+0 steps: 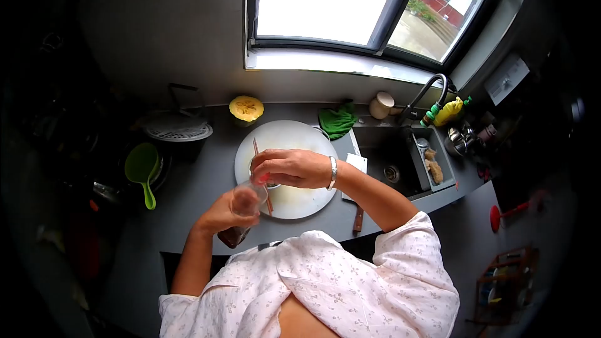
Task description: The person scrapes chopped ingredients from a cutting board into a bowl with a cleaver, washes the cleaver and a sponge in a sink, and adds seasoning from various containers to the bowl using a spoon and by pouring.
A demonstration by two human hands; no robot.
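Observation:
My left hand point(219, 215) is wrapped round a clear bottle point(244, 201) with dark contents low in it, tilted at the near left edge of a round white board point(307, 197). Over the board, my right hand point(285, 168) has its fingers closed at the bottle's red top point(260, 179). A bowl, mostly hidden, sits under my right hand. Chopsticks point(270, 205) lie across that spot and stick out on both sides. Right of the board are a cleaver point(357, 219) with a wooden handle and a green cloth point(337, 120).
A cut pumpkin point(246, 109) stands behind the board. At the left are a green ladle point(143, 164) and a strainer-like lid point(179, 128). The sink point(382, 150) with its faucet point(438, 81) lies to the right, near a yellow bottle point(447, 112). A window is above.

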